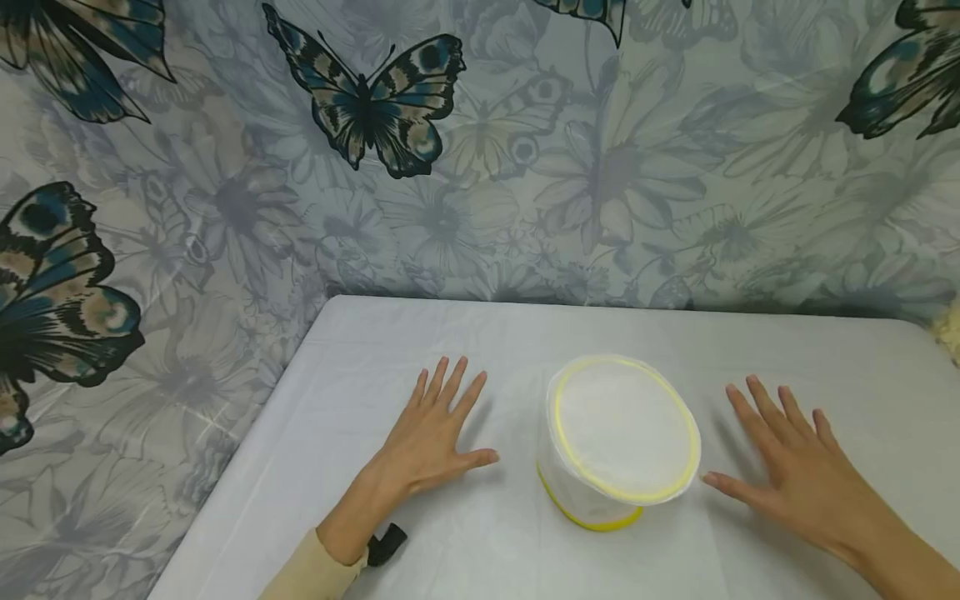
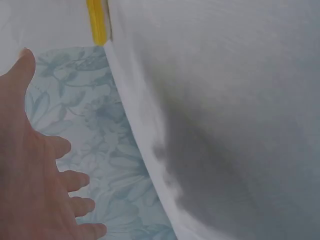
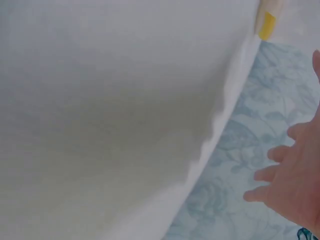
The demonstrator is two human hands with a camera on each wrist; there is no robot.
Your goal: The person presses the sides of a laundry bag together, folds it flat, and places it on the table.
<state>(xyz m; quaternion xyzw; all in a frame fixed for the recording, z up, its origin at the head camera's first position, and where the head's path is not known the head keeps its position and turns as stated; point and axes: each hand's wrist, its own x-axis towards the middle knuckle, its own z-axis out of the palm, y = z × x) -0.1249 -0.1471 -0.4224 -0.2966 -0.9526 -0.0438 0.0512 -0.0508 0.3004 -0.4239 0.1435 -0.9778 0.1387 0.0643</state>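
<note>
A round, whitish see-through container (image 1: pixel 624 429) with a yellow ring on its lid and a yellow band at its base stands upright on the white-covered table (image 1: pixel 480 333). To its left my left hand (image 1: pixel 431 446) is spread over the tabletop, palm down, holding nothing. On the other side my right hand (image 1: pixel 798 479) is spread too, its thumb tip close beside the lid's edge. Both wrist views show straight, parted fingers and shadows on the white cloth. The yellow base band (image 2: pixel 97 22) appears at the top of the left wrist view, and a yellow bit (image 3: pixel 267 26) in the right.
Behind the table hangs a grey floral backdrop (image 1: pixel 450 225) with large butterflies (image 1: pixel 367 96). A black strap piece (image 1: pixel 386 544) sits at my left wrist, by the beige sleeve (image 1: pixel 315 571). Something pale yellow (image 1: pixel 949 332) shows at the far right edge.
</note>
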